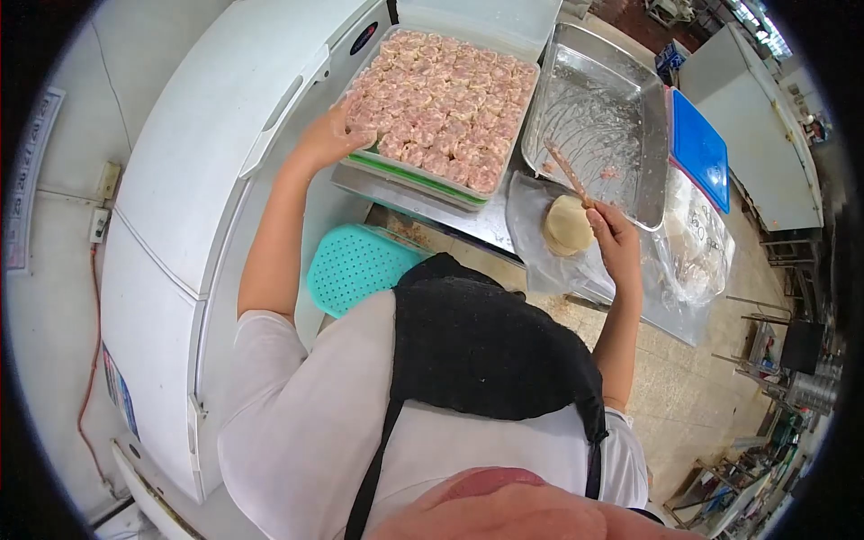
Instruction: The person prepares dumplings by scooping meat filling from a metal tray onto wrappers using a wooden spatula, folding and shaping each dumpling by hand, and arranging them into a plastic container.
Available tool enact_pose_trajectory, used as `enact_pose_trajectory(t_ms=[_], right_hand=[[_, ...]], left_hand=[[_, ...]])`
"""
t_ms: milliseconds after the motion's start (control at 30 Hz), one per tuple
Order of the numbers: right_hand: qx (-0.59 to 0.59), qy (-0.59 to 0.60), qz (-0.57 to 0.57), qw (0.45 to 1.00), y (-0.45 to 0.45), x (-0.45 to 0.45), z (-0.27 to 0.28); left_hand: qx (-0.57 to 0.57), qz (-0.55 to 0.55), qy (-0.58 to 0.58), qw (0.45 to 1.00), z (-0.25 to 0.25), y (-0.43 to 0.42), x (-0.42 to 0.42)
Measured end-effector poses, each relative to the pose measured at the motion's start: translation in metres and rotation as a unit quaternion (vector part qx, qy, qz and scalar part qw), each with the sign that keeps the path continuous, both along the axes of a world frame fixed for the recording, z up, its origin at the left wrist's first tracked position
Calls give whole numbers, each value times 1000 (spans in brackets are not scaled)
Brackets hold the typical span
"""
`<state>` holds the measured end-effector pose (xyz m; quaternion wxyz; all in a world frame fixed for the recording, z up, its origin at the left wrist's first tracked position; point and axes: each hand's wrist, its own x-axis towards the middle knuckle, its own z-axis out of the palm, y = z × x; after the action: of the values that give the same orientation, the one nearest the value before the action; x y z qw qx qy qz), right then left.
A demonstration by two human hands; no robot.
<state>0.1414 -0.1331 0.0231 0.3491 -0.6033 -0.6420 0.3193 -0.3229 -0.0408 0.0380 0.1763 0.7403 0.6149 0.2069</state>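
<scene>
Rows of open-topped meat dumplings (450, 103) fill a square plastic tray (430, 184). My left hand (335, 137) is at the tray's left edge, its fingers curled about a dumpling there; the fingertips blend into the meat, so the grip is partly hidden. In my right hand (616, 241) is a thin, flat spatula (567, 171) smeared with filling, its tip over the near left side of a metal pan (646, 135). Streaks and small bits of meat filling coat the pan. Just left of my right hand, a stack of round dough wrappers (567, 227) sits on plastic sheeting.
A white chest freezer (216, 117) stands at the left. Below the tray is a turquoise perforated basket (360, 270). On the right are a blue lid (700, 148) and a clear plastic bag (693, 243). Tiled floor (684, 378) lies beyond the work surface.
</scene>
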Motion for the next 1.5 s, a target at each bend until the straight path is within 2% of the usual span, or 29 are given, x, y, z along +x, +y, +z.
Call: enact_pose_trajectory(t_ms=[67,167,300,400,467,500,567,667,800,867,967,1100,1167,1333,1400,1433,1500], right_hand=[[3,4,6,1000,3,14,-9],[-6,1,3,1000,6,32,-14],[-13,12,8,1000,11,44,-16],[-25,9,16,1000,12,48,-14],[-4,8,31,999,14,49,-15],[17,3,44,999,14,50,-15],[20,6,50,999,13,50,-14],[11,17,53,998,10,47,-9],[0,24,56,998,4,40,-13],[1,23,59,998,-1,32,-10],[12,19,73,997,-4,14,-6],[44,13,84,995,-10,-7,-1],[30,10,89,996,-13,-17,6],[16,6,92,996,-18,-41,10],[54,-71,114,989,-16,-55,18],[54,-73,112,990,-13,-64,23],[42,-149,171,973,-1,-87,37]], left_hand=[[-30,14,82,996,5,0,8],[-48,25,103,993,-6,0,11],[-98,23,50,994,3,-4,13],[-100,41,117,987,-1,6,7],[-170,68,160,970,6,9,15],[-172,69,161,969,1,12,14],[-159,82,233,956,-14,18,10],[-104,107,214,965,-24,16,13],[-115,133,222,959,-15,11,23],[-33,58,76,995,-35,16,8],[5,44,61,997,-42,16,7],[-45,22,88,995,-17,14,2],[-120,26,110,986,-7,12,-3],[-43,-12,129,991,-9,10,-10],[-26,-15,141,990,-9,12,-13],[-48,-30,120,991,-4,12,-13],[-70,-47,97,992,1,14,-13]])
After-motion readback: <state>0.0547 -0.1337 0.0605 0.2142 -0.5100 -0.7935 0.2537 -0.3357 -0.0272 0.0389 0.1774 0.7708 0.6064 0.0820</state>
